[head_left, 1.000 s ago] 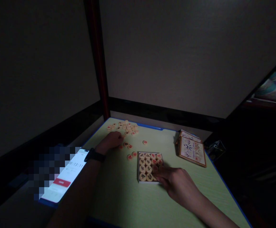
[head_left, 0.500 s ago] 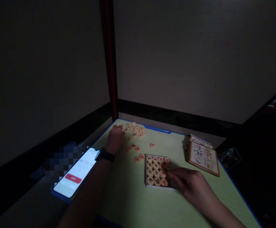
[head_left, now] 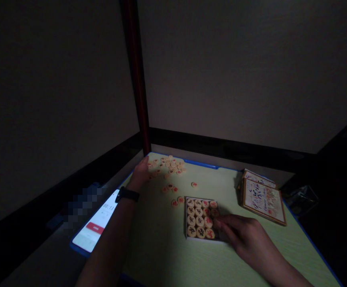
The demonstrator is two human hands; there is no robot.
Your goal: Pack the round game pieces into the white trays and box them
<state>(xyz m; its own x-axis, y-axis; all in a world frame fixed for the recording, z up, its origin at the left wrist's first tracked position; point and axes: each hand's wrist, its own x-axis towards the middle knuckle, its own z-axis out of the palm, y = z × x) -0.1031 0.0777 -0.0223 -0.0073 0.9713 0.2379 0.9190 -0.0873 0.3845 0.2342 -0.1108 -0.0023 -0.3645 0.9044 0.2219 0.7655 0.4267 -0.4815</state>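
Note:
A shallow box (head_left: pixel 186 223) holds rows of round wooden Chinese chess pieces (head_left: pixel 200 221) with black and red characters. My right hand (head_left: pixel 239 231) pinches at the box's right side, its fingertips on a Chinese chess piece (head_left: pixel 214 212) in the last column, partly shadowed. Toward the table's far left edge, my left hand (head_left: pixel 140 173), with a dark watch on the wrist, rests beside loose pieces (head_left: pixel 154 173). Its fingers stretch forward, partly hidden by the back of the hand, and no piece shows in it.
More loose pieces (head_left: pixel 172 164) lie in a heap at the table's far corner, with several scattered nearer the box. A chess-set lid (head_left: pixel 263 199) leans on the right. A phone (head_left: pixel 94 227) with a running timer lies at the left edge. Walls meet behind the table (head_left: pixel 167 255).
My left hand has moved left of the heap, and some loose pieces now show beside it. The right hand stays at the box. The view has shifted slightly.

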